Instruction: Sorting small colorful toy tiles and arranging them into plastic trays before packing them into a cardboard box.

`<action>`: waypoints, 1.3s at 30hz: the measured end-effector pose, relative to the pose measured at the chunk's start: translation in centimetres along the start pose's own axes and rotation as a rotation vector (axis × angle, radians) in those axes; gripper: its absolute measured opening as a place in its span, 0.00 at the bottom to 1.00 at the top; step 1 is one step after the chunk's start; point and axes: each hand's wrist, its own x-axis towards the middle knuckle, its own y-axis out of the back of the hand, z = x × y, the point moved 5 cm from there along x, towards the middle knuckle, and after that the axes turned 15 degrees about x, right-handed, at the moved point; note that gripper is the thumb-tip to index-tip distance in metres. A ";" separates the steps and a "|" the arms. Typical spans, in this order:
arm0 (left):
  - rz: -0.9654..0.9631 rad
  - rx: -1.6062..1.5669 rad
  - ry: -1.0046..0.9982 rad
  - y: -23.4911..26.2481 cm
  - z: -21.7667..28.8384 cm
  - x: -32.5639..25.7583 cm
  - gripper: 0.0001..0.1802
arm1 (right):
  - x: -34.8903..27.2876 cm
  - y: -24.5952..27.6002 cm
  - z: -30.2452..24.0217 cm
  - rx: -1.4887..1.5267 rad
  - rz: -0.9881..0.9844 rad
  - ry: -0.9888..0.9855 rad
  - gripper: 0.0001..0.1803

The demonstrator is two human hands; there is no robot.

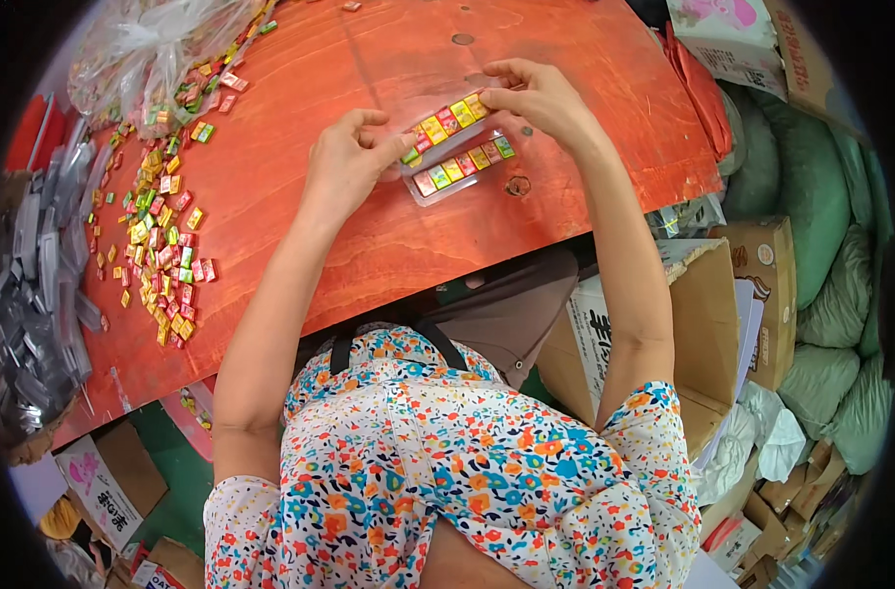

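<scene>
Red-brown wooden table (369, 226) fills the upper part of the head view, w/ a clear plastic tray (459, 169) near its front edge, right of centre. Tray's lower slot holds a row of small coloured squares (464, 163); a 2nd row (445, 124) sits just above it, held at both ends. Left hand (344, 162) pinches the row's left end btwn thumb & fingers, grip closed on it; right hand (538, 98) pinches the right end the same way, fingers curled shut on the squares. Loose pile of the same coloured squares (162, 236) lies spread on the table's left side, well apart from the tray. Clear bag (148, 49) w/ more pieces at top left; grey plastic strips (35, 294) stacked at far left. Cardboard boxes (752, 285) & green sacks (820, 216) on the right.
</scene>
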 end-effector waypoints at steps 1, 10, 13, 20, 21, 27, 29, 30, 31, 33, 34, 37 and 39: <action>-0.027 -0.049 0.007 0.0 0.2 -0.5 0.29 | -0.7 0.0 0.1 0.004 0.006 -0.004 0.29; -0.122 0.296 -0.062 -1.8 -0.1 -1.7 0.27 | -3.9 -0.2 3.5 -0.273 -0.038 -0.185 0.24; -0.200 -0.027 0.063 -1.1 -1.7 -2.2 0.28 | -3.2 -2.4 2.9 -0.061 -0.151 -0.236 0.21; -0.295 -0.315 0.169 -2.0 -1.0 -3.0 0.22 | -5.7 -0.9 3.8 0.305 -0.049 -0.194 0.25; -0.307 -0.309 0.168 -2.5 -0.6 -2.8 0.22 | -6.3 -0.4 4.0 0.456 -0.036 -0.139 0.27; -0.356 -0.287 0.039 -7.6 6.5 -3.0 0.20 | -13.3 6.5 4.5 0.537 0.045 -0.179 0.32; -0.497 -0.231 -0.033 -11.0 8.8 -3.1 0.22 | -15.9 9.2 6.3 0.602 0.073 -0.150 0.29; -0.505 -0.227 -0.031 -12.5 9.9 -3.4 0.22 | -17.6 10.5 6.9 0.649 0.096 -0.153 0.27; -0.572 -0.189 -0.091 -14.3 11.2 -4.0 0.23 | -19.5 11.8 7.3 0.698 0.121 -0.159 0.25; -0.646 -0.145 -0.147 -17.7 12.7 -4.6 0.24 | -22.9 14.3 9.4 0.761 0.200 -0.185 0.23; -0.644 -0.087 -0.342 -19.1 13.7 -4.9 0.25 | -24.8 15.5 10.5 0.763 0.230 -0.202 0.22; -0.541 0.401 -0.775 -21.8 16.5 -5.7 0.29 | -31.7 19.2 15.6 0.825 0.348 -0.234 0.19; -0.301 0.825 -1.272 -23.5 16.0 -5.1 0.35 | -36.3 20.8 20.4 0.929 0.442 -0.292 0.18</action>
